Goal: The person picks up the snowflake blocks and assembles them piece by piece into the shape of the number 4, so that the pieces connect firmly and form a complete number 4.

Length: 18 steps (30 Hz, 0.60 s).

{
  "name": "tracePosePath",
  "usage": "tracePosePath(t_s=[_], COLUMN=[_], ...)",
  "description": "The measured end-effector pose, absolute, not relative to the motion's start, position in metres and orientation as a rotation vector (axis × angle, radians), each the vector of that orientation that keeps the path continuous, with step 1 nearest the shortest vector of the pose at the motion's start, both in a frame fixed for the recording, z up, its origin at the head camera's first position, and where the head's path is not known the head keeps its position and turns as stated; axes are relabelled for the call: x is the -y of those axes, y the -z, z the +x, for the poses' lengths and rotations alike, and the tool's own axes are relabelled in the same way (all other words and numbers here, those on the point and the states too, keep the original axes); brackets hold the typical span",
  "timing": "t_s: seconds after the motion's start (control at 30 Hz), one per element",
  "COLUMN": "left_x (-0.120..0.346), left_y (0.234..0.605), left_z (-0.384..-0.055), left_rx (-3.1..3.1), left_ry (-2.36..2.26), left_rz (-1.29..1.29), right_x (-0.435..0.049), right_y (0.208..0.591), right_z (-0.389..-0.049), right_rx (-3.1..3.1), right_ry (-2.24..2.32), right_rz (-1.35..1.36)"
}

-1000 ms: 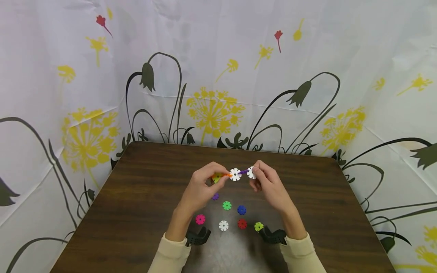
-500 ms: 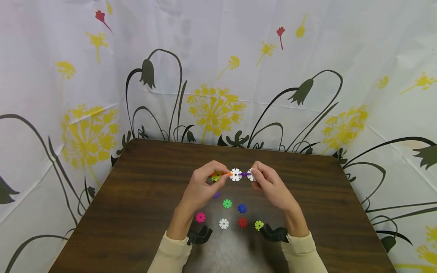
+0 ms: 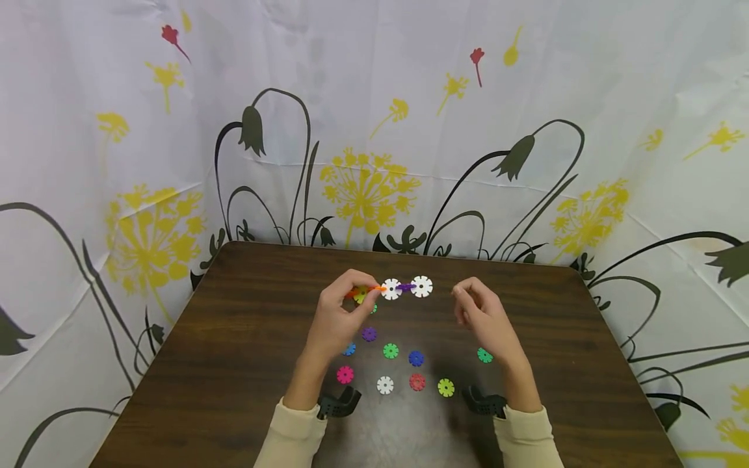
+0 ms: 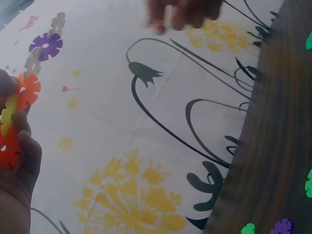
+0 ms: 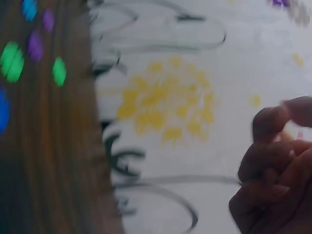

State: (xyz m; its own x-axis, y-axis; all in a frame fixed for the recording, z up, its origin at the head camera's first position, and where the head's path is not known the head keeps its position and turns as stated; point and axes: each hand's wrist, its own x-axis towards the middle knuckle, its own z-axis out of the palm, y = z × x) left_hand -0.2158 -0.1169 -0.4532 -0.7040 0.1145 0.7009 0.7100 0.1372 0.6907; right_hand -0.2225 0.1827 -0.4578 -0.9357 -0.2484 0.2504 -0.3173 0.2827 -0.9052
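Observation:
My left hand (image 3: 336, 318) pinches one end of a chain of notched plastic snowflake discs, held above the table. In the left wrist view an orange disc (image 4: 29, 90) and a yellow disc (image 4: 8, 116) lie at the fingers. From there the chain runs out through a white disc (image 3: 391, 289) and a purple disc (image 3: 405, 287), which is seen edge-on from the head, to a white end disc (image 3: 421, 286). My right hand (image 3: 488, 318) is apart from the chain, to its right. Its fingers are loosely bent and nothing shows between them.
Several loose discs lie on the dark wooden table (image 3: 251, 338), among them a pink disc (image 3: 345, 375), a blue disc (image 3: 416, 359), a red disc (image 3: 417, 382) and a green disc (image 3: 484, 355) near the right wrist. A flower-print curtain (image 3: 374, 97) hangs behind the table.
The right hand has let go of the white end disc and moved right. My left hand has shifted slightly left and up with the chain. A green disc now shows beside the right wrist.

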Motion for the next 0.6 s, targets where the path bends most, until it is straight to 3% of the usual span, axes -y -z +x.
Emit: tracePosePath(t_s=[0.33, 0.6], left_x=[0.121, 0.124], left_y=[0.452, 0.447], left_z=[-0.213, -0.211], left_rx=[1.911, 1.902], left_ry=[1.75, 1.802], left_rz=[-0.631, -0.502], right_x=[-0.232, -0.247], right_y=[0.499, 0.517], right_z=[-0.209, -0.203], right_rx=[3.135, 3.342], right_ry=[-1.166, -0.749], right_rz=[0.03, -0.168])
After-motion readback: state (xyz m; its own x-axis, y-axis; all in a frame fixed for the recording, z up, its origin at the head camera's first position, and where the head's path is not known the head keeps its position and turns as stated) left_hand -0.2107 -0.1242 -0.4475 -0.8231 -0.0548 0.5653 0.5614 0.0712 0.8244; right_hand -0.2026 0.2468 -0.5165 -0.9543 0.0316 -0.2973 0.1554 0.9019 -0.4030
